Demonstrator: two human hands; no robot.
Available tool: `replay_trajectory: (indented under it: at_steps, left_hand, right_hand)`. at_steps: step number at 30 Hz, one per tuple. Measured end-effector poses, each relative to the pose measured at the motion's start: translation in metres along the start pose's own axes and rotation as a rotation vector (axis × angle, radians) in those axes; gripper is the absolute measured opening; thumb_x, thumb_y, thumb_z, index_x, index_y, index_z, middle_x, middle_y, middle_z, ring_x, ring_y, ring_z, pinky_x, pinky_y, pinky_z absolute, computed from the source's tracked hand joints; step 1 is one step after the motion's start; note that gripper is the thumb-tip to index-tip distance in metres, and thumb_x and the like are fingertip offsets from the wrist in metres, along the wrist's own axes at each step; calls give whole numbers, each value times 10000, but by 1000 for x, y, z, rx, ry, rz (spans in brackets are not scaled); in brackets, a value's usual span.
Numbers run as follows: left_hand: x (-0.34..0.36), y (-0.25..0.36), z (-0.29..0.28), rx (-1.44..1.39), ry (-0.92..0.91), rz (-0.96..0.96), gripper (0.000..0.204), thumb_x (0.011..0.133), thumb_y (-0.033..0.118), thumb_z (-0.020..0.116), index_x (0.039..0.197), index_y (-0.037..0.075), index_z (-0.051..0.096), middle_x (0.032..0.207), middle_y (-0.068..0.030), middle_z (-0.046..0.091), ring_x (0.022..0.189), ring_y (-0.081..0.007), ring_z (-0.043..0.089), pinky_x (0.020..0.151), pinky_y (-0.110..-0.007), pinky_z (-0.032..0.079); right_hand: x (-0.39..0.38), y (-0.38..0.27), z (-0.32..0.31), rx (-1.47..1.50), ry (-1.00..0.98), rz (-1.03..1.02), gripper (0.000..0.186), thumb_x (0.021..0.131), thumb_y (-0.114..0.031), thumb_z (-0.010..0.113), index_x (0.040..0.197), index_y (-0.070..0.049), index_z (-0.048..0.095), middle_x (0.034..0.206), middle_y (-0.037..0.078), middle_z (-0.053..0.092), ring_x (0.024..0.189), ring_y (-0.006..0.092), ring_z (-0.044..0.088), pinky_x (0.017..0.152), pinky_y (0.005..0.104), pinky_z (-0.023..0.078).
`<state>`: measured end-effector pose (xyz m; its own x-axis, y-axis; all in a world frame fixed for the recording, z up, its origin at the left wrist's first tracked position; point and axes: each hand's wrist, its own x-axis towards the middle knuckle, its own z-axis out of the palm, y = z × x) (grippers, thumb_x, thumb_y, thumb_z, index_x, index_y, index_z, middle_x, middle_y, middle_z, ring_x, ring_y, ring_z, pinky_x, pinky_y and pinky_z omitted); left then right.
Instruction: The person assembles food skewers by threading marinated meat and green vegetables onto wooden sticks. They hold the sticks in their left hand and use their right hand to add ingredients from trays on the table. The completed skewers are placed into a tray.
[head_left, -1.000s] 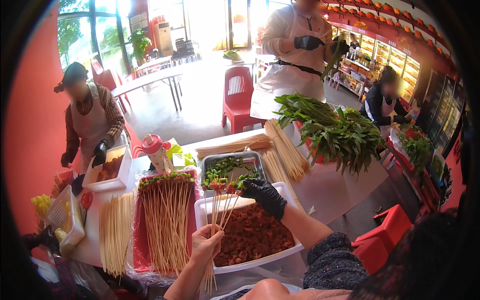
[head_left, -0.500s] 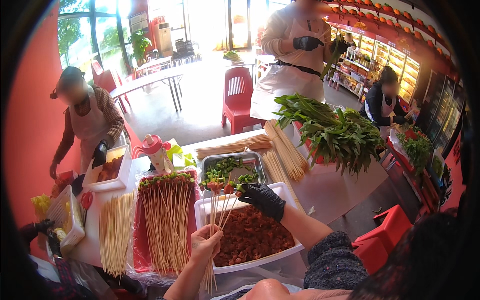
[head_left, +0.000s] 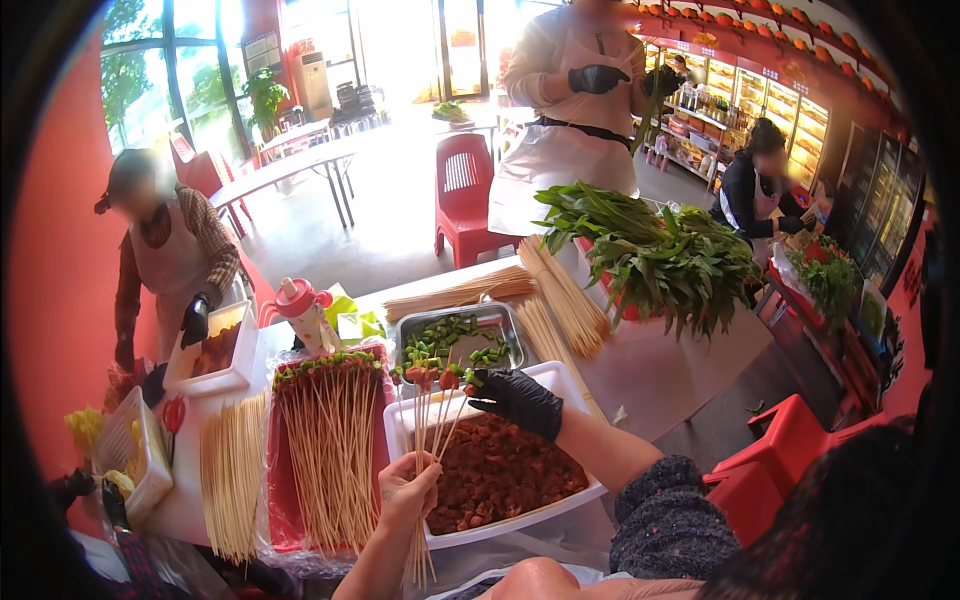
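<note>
My bare left hand (head_left: 408,486) is closed around several thin bamboo skewers (head_left: 423,425), held upright with their tips fanned apart. Chunks of red meat (head_left: 424,380) and green pepper sit near those tips. My right hand (head_left: 522,402), in a black glove, pinches a green pepper piece (head_left: 474,378) at the tip of the rightmost skewer. Both hands are over a white tub (head_left: 598,488) of dark red marinated meat (head_left: 505,475). Behind it, a metal tray (head_left: 516,350) holds cut green peppers. Left of the tub, a red tray (head_left: 284,490) contains rows of filled skewers.
Bare skewers (head_left: 232,470) lie left of the red tray; more bundles (head_left: 562,300) lie at the back. A pink-lidded bottle (head_left: 305,312) stands behind the tray. Leafy greens (head_left: 660,255) are heaped at right. Several co-workers (head_left: 160,240) stand around. Red stools (head_left: 775,455) are at right.
The view has shifted slightly. My right hand stays at the rightmost skewer's tip, its fingers slightly changed in pose. My left hand keeps its hold on the skewers.
</note>
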<state>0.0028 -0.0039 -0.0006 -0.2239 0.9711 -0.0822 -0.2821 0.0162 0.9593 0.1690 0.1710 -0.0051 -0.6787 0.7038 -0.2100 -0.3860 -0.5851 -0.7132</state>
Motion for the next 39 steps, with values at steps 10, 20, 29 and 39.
replay_trajectory:
  at_steps: [10,20,29,39]
  left_hand:
    - [0,0,1,8,-9,3,60,805,36,596,801,-13,560,506,0,482,311,-64,404,272,-188,255]
    - [0,4,-6,-133,-234,-144,123,840,86,570,922,0,537,541,2,490,353,-47,400,294,-180,257]
    - [-1,-4,-12,-236,-114,-10,138,855,108,565,956,18,540,605,-2,506,375,-48,411,302,-178,259]
    - [1,0,-3,-276,-71,-45,166,886,181,530,938,25,554,550,3,482,362,-43,385,303,-179,253]
  right_hand:
    - [3,3,-2,16,-17,-17,180,844,-171,578,970,-44,595,938,51,609,887,158,591,840,324,497]
    - [11,3,-5,-106,51,-156,160,833,-125,583,964,-33,592,920,54,619,850,166,604,783,291,513]
    - [44,-37,-8,-404,115,-171,214,824,-195,595,953,-25,618,884,54,630,794,159,602,741,302,491]
    - [213,-20,-65,-2361,-65,-147,264,707,-191,570,912,-34,627,913,186,617,851,314,605,735,369,476]
